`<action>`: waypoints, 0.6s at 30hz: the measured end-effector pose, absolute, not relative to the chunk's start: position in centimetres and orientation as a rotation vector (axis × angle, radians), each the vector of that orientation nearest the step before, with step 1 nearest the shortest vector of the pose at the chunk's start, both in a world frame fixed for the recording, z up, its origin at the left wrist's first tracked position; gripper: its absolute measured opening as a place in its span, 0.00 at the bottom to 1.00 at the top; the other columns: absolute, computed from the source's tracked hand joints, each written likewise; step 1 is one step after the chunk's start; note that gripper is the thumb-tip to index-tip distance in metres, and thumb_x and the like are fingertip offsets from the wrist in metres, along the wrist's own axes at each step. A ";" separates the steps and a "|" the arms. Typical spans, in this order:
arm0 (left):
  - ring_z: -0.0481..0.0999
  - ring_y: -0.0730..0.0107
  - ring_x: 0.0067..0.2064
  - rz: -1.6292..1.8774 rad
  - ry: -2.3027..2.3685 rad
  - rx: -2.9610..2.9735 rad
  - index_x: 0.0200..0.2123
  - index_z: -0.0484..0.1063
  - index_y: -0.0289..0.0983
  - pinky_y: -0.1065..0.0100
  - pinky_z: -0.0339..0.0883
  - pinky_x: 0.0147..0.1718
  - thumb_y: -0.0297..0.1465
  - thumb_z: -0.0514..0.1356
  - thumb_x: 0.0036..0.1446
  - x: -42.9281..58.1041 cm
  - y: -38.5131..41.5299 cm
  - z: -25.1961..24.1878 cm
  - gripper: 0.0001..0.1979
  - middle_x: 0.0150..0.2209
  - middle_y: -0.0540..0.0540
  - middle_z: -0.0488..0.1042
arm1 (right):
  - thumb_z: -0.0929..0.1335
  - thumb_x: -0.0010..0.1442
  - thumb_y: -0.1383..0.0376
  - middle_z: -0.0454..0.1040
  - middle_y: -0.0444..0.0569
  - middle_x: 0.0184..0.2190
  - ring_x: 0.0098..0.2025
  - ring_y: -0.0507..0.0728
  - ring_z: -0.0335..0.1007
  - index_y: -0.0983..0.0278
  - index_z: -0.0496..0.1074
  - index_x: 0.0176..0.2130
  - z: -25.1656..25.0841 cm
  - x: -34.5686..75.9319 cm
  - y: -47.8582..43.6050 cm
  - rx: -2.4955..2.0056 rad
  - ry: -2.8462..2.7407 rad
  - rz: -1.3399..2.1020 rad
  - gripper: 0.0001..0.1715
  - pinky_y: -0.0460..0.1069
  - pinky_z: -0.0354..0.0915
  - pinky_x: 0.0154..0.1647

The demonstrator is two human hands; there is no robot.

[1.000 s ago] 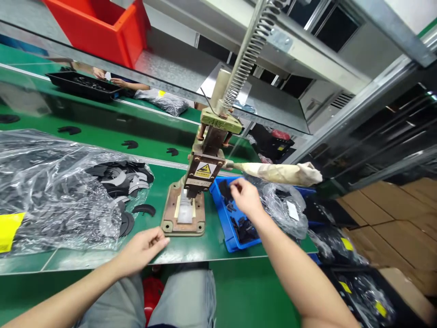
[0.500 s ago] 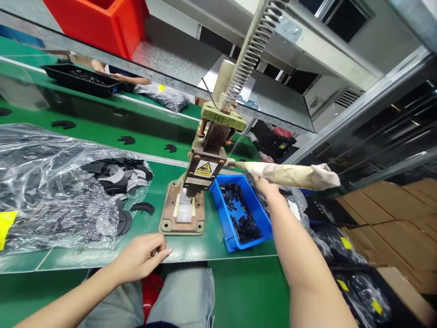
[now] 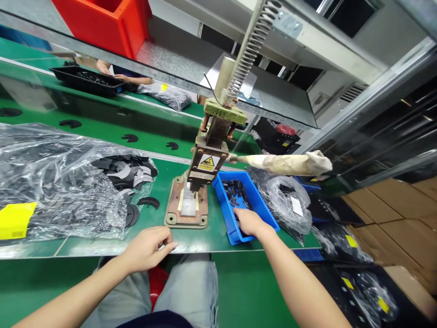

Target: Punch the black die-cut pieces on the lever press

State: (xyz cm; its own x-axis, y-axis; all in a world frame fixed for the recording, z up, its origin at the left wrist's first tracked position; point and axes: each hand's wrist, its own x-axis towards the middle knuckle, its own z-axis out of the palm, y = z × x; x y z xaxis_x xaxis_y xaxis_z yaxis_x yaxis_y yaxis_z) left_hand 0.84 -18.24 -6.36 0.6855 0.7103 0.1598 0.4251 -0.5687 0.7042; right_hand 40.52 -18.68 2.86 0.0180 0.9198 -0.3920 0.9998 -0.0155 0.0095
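Head view: a green workbench (image 3: 213, 243) carried a hand press (image 3: 206, 152) between a blue bin (image 3: 222, 209) and a plastic bag (image 3: 78, 182).
Right hand (image 3: 249, 222): reached down into the bin's near end, fingers bent; the fingertips were partly hidden, so whether they had hold of anything could not be told.
Black pieces (image 3: 235, 189): small and narrow, lay in the bin, mostly visible beyond the hand.
Left hand (image 3: 148, 246): lay at the bench edge near the press, fingers loosely curled, thumb extended; its palm was hidden, so any hold could not be judged.
Curved pieces (image 3: 129, 175): were heaped at the bag's mouth, one lying apart toward the press.
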 end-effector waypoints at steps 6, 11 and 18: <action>0.72 0.67 0.33 0.563 0.876 2.171 0.33 0.70 0.39 0.67 0.60 0.34 0.42 0.58 0.71 0.7 -18.2 -5.9 0.15 0.30 0.49 0.74 | 0.68 0.66 0.59 0.82 0.51 0.47 0.51 0.60 0.78 0.57 0.79 0.47 4.3 42.2 -19.1 2.248 2.066 -0.343 0.13 0.54 0.69 0.55; 0.70 0.70 0.31 0.628 0.929 2.001 0.32 0.69 0.39 0.69 0.63 0.32 0.42 0.58 0.70 0.5 -18.3 -5.1 0.16 0.29 0.50 0.73 | 0.63 0.70 0.56 0.79 0.56 0.55 0.58 0.63 0.75 0.60 0.78 0.54 6.4 42.8 -21.0 2.550 2.178 -0.300 0.21 0.60 0.66 0.64; 0.76 0.68 0.38 0.878 0.635 2.017 0.58 0.73 0.40 0.64 0.73 0.42 0.37 0.62 0.68 3.1 -18.6 0.9 0.18 0.49 0.42 0.77 | 0.70 0.65 0.47 0.80 0.47 0.36 0.37 0.55 0.77 0.58 0.65 0.59 5.3 32.2 -24.4 2.565 2.404 -1.746 0.29 0.50 0.69 0.35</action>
State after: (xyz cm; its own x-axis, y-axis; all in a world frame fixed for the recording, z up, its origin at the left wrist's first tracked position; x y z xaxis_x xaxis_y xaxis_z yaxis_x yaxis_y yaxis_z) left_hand 3.07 -18.62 0.95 0.6286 0.6938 0.3513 0.1171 -0.5311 0.8392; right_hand 32.21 -24.42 5.27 0.0209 0.9977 -0.0644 0.3699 -0.0676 -0.9266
